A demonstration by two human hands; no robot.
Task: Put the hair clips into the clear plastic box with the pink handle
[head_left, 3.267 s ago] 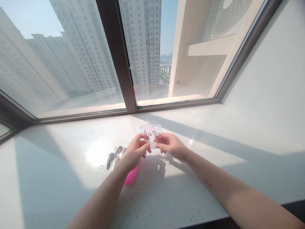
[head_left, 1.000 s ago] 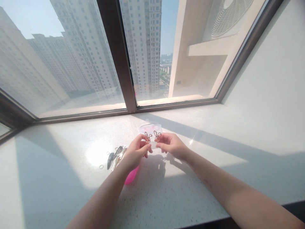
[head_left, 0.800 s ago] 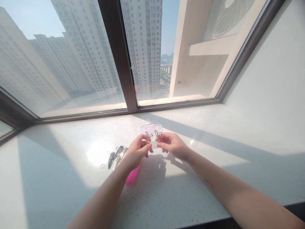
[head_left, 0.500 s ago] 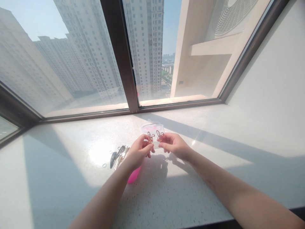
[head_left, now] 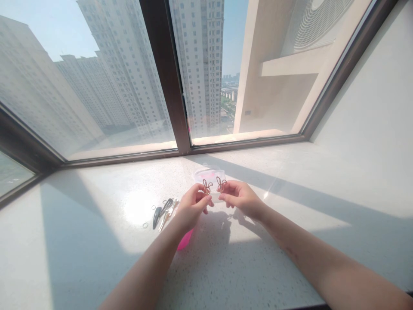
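Pinched in my left hand [head_left: 195, 202] is a small bunny-shaped wire clip [head_left: 207, 187], copper-coloured, its ears pointing up. A matching bunny-shaped clip [head_left: 221, 184] is held between the thumb and fingers of my right hand [head_left: 240, 197]. The two clips are side by side, slightly apart, above the speckled white sill. Behind them stands a clear plastic container [head_left: 209, 174] with some pink showing in it; my fingers hide its lower part. Under my left forearm lies a bright pink object [head_left: 185, 241], mostly covered, so its kind cannot be told.
Left of my left hand lie dark hair clips [head_left: 156, 217], light-coloured pins or clips [head_left: 167, 216] and a small ring [head_left: 145, 225]. A brown window frame [head_left: 182, 148] borders the sill [head_left: 274, 262] at the back. A white wall [head_left: 371, 129] rises at the right.
The whole view has shifted slightly, so everything appears a little further right. Both hands keep their pinch on the bunny-shaped clips, which stay side by side.
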